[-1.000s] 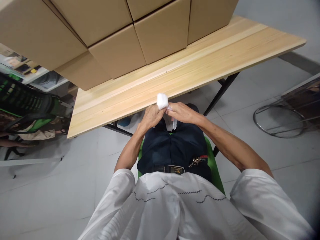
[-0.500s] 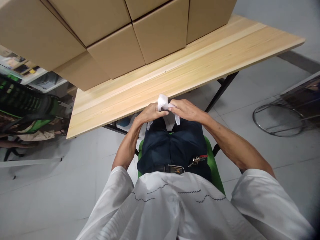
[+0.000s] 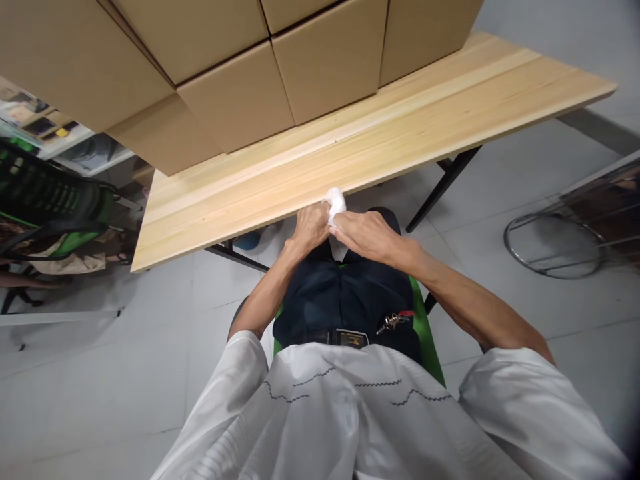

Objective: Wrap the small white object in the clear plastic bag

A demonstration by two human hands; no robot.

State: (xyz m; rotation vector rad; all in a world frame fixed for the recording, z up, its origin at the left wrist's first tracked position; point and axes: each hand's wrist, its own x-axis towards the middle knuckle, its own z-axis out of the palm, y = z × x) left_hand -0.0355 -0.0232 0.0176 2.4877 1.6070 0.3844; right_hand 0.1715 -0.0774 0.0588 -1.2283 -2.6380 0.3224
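Left hand (image 3: 313, 224) and right hand (image 3: 369, 235) grip white wad (image 3: 337, 202) between them, by near edge of desk (image 3: 240, 190). Brown boxes (image 3: 333, 70) stand on far side of desk.

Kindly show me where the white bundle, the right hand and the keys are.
White bundle (image 3: 337, 204), head view: its middle.
Right hand (image 3: 367, 233), head view: its back.
Keys (image 3: 391, 323), head view: their middle.

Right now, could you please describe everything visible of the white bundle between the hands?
The white bundle is small, crumpled and soft-looking, perhaps thin plastic or cloth, with a rounded top. The left hand and right hand hold it between them, hiding its lower part. It overlaps the near edge of the wooden table in view; I cannot tell whether they touch.
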